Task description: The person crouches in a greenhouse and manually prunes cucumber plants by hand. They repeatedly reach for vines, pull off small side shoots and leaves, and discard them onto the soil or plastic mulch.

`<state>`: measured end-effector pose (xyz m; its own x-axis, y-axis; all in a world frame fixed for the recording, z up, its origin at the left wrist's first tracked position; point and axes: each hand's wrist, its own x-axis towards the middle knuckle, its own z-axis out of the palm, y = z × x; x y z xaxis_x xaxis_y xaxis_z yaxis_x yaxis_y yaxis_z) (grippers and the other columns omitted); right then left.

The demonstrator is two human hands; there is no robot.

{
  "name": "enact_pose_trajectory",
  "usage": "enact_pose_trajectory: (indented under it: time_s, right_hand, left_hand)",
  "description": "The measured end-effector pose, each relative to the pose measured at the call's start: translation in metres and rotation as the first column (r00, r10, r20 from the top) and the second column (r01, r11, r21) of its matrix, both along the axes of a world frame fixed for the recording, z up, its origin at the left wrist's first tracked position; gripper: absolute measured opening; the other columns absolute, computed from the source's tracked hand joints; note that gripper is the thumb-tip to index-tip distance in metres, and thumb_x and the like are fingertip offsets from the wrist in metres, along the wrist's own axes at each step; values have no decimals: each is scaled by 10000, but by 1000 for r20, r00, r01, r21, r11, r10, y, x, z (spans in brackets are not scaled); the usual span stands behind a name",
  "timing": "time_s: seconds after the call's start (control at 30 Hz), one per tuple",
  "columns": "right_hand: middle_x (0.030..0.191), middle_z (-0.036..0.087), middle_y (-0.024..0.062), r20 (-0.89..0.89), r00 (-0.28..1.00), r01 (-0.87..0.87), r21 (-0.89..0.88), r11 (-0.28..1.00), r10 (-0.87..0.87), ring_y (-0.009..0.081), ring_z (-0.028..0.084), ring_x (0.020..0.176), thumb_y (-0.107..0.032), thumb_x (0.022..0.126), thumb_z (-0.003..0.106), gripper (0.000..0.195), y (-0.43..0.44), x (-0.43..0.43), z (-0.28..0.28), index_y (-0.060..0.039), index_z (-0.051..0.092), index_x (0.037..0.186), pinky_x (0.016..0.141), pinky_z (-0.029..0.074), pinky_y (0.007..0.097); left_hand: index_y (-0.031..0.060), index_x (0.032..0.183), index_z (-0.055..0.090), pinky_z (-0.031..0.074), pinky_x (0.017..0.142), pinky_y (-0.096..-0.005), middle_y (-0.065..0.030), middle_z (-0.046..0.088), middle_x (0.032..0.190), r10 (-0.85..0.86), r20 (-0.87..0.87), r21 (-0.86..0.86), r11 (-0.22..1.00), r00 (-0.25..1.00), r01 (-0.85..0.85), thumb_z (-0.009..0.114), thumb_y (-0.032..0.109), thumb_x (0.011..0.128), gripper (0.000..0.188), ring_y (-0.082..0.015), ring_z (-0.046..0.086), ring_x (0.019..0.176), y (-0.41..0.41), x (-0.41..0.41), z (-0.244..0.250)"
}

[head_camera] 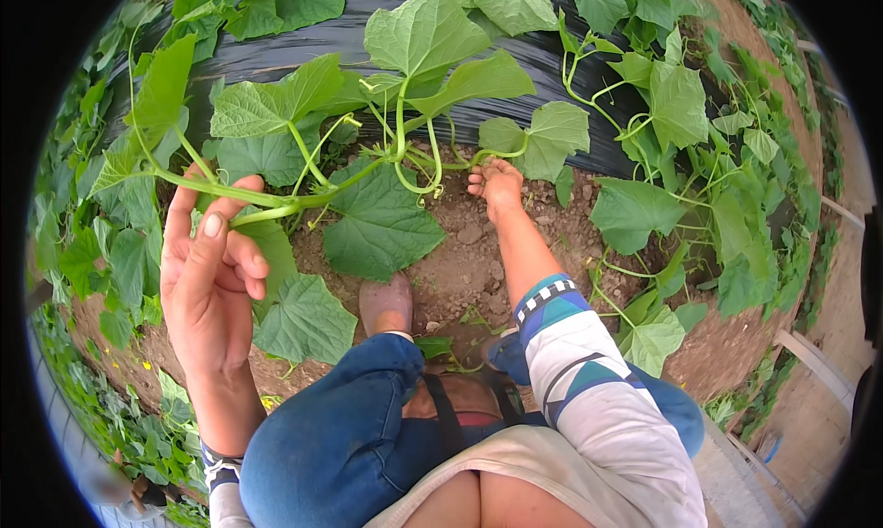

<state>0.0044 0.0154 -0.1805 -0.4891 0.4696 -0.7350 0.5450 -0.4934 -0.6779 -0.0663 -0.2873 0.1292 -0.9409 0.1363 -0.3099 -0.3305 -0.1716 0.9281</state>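
Observation:
A green vine stem point(255, 197) with broad lobed leaves, thin tendrils and hairy stalks runs across the view from left to centre. It passes between the fingers of my left hand point(214, 273), whose palm is turned up and whose index and middle fingers lie behind the stem. At centre right my right hand point(498, 183) has its fingertips together at a curved leaf stalk point(507, 153) near the base of the plant; that stalk ends in a pale green leaf point(552, 138). Below the stem hangs a large dark green leaf point(383, 217).
Black plastic mulch film point(296, 52) covers the bed ahead. Bare soil point(462, 273) lies between the plants, near my shoe point(386, 300). More vines point(745, 217) spread at right and along the left. Pale posts point(817, 369) and a concrete strip point(731, 480) are at the right.

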Motion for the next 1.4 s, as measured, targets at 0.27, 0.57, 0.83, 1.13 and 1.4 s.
enact_pose_trajectory:
  time_s: [0.27,0.57,0.83,1.13,1.4]
  right_hand:
    - [856,605,71,51,997,55,38,998,-57,148,598,641,-98,1017,465,148,-13,-7,-11,15,559,1027,517,565,286]
    - [913,659,118,203,621,-769,-33,639,757,202,655,702,-93,940,567,146,4,41,-14,18,655,971,573,569,339]
    - [943,704,91,237,941,-311,332,890,240,172,663,687,-130,922,639,243,-14,25,-15,1,648,1126,548,555,327]
    - [755,670,62,180,969,-225,359,906,170,138,610,559,-112,927,597,120,-5,20,-8,-25,674,959,459,509,291]
    - [1179,613,109,-45,786,-316,828,463,616,295,629,1050,76,814,536,433,-49,15,86,-102,625,1200,873,513,350]
  left_hand:
    - [-66,1461,249,488,452,-184,-259,600,1222,-1,-15,-11,1000,1000,1,548,131,988,593,-106,622,619,0,-1,-1]
    - [-65,1459,255,495,460,-180,-272,593,1227,5,-9,-14,1000,1000,-5,534,126,995,574,-100,621,628,-2,-1,-3]
    - [-55,1447,283,489,465,-187,-260,593,1231,23,8,6,1000,1000,-23,552,129,988,563,-109,624,639,-2,0,-4]
    - [-51,1452,266,494,471,-191,-263,601,1224,3,48,2,1000,999,-4,570,141,980,593,-108,626,627,-6,6,-4]
    - [-49,1475,220,490,463,-202,-291,589,1236,-75,32,38,997,997,74,562,147,975,637,-130,629,614,-1,21,12]
